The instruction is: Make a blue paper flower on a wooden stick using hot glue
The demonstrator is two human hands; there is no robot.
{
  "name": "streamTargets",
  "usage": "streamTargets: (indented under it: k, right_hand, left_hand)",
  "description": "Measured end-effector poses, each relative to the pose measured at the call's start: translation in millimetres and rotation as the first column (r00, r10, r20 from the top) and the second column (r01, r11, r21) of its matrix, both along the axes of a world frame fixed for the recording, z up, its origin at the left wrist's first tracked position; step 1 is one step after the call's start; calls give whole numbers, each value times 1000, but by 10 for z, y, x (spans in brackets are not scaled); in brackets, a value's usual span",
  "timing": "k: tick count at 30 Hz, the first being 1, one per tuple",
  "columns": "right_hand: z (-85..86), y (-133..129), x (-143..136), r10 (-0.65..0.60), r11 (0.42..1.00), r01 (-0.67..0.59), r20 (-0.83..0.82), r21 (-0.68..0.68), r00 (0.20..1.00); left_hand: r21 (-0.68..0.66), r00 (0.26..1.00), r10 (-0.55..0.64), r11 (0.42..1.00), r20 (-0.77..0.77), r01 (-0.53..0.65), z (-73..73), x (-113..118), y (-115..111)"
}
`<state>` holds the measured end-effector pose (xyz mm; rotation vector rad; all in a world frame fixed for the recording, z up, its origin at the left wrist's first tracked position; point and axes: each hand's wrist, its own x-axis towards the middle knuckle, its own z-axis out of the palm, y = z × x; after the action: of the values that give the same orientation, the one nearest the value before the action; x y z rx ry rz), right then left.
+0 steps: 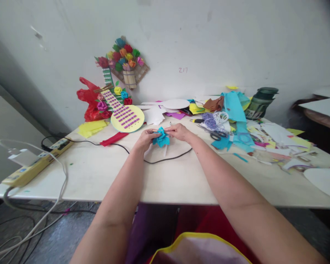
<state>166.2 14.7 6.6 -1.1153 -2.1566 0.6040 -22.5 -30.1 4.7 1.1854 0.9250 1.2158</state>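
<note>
At centre frame we see the left hand [144,140] and right hand [179,132], fingers closed on a blue paper flower [161,138] held just above the surface [99,172]; scissors [217,135] lie to the right.

I see a pale table [99,172] bearing a yellow power strip [37,163], a black cable [170,158], a red strip [114,139], scissors [217,135] and paper scraps [266,143].
</note>
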Motion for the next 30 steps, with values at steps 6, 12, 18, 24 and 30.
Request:
streamTargets:
  k: [6, 12, 18, 24, 30]
  right_hand:
    - [4, 5, 16, 44, 999, -44, 9, -8, 999]
    - [28, -24, 6, 58, 998, -58, -6, -11, 998]
    - [11, -14, 6, 77, 997, -77, -16, 25, 997]
    - [62, -64, 41, 65, 997, -68, 60, 37, 996]
    - [128, -113, 168, -21, 1000, 20, 81, 9, 997]
  left_hand:
    - [9, 999, 42, 999, 33, -42, -44, -15, 40]
    - [66, 1000, 28, 997, -5, -27, -87, -37, 54]
    - [70, 997, 73, 995, -29, -71, -49, -16, 34]
    - [78, 994, 99, 992, -46, -96, -26, -7, 19]
    - [92, 991, 133, 987, 1, -132, -32, -61, 59]
